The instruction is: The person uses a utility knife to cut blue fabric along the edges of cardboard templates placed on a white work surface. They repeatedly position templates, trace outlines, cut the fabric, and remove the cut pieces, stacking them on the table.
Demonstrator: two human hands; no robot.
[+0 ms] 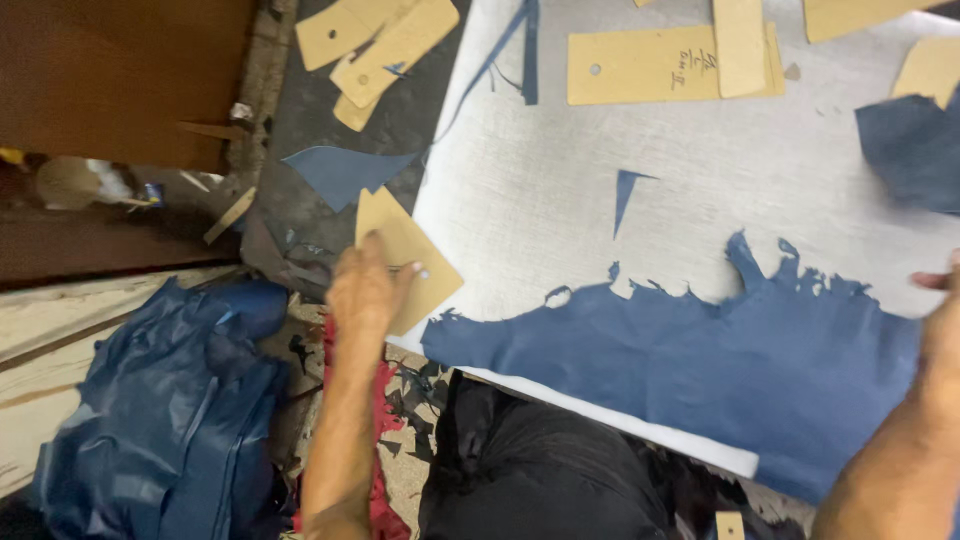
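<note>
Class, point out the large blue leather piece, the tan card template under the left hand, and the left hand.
large blue leather piece point(720, 350), head view, middle.
tan card template point(432, 272), head view, right part.
left hand point(362, 290), head view, back.

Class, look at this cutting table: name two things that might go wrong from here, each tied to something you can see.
1. The card pattern under the left hand overhangs the table edge and may slip off.
2. The blue leather hangs over the near edge; the right hand at its far end might drag it crooked or onto the floor.
</note>
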